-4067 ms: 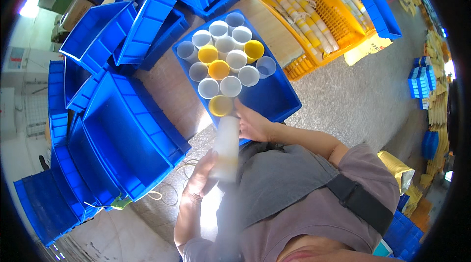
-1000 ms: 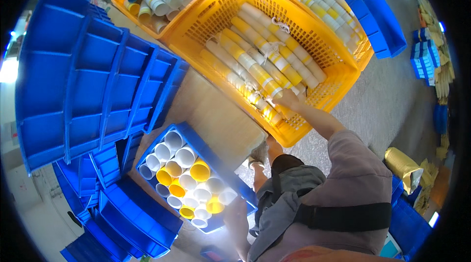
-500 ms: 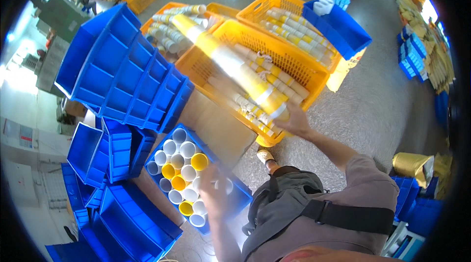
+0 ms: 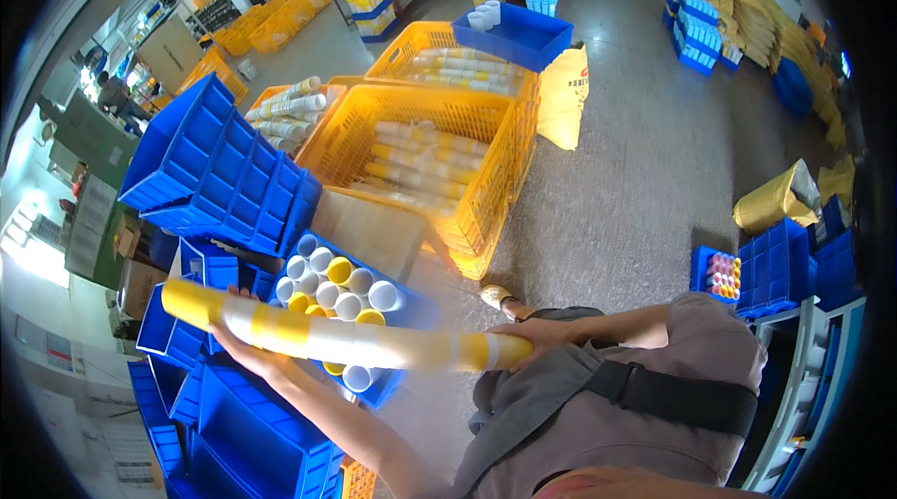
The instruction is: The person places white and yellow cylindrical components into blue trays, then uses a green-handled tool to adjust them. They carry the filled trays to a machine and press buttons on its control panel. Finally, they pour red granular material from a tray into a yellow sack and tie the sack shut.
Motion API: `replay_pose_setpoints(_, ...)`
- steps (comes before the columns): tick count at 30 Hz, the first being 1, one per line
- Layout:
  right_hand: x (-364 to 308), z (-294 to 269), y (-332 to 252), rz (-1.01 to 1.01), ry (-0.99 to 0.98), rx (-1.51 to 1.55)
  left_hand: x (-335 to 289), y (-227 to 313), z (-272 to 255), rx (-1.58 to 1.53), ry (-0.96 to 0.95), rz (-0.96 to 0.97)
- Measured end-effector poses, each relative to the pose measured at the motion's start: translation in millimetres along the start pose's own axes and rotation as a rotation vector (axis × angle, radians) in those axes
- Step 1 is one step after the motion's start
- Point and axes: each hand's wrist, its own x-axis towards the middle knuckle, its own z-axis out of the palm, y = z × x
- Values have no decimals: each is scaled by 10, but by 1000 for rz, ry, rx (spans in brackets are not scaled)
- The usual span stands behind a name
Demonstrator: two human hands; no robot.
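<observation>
A long stack of white and yellow cylindrical tubes (image 4: 355, 345) lies across the front of me, slightly tilted and blurred in places. My left hand (image 4: 245, 342) is wrapped around it near its yellow left end, fingers partly hidden behind it. Around its right end closes my right hand (image 4: 551, 333). Just beyond and partly under the stack is a blue bin (image 4: 385, 391) with several upright white tubes (image 4: 327, 294) and yellow tubes (image 4: 339, 270), their round open ends facing up.
A yellow crate (image 4: 411, 105) ahead holds more long tube stacks (image 4: 425, 158). Beside it on the left rises a tower of nested blue bins (image 4: 220, 172); other blue bins (image 4: 262, 420) lie at lower left. A flat board (image 4: 369, 233) sits between crate and bin.
My right hand has brought the tube stack from above the yellow crate toward me. My left hand has left the blue bin and taken hold of the stack's other end.
</observation>
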Motion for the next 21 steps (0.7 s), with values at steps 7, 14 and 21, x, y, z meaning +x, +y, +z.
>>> replay_pose_setpoints(7, 356, -366, -1346, -2, -569, 79, -661, 848, -1204, 118, 302, 6)
replay_pose_setpoints(14, 607, 571, -1785, -385, -1009, 961, -1495, 771, -1572, -902, 553, -636)
replay_pose_setpoints(21, 1615, 624, -779, 317, -377, 996, -2728, -69, 191, -305, 428, -759)
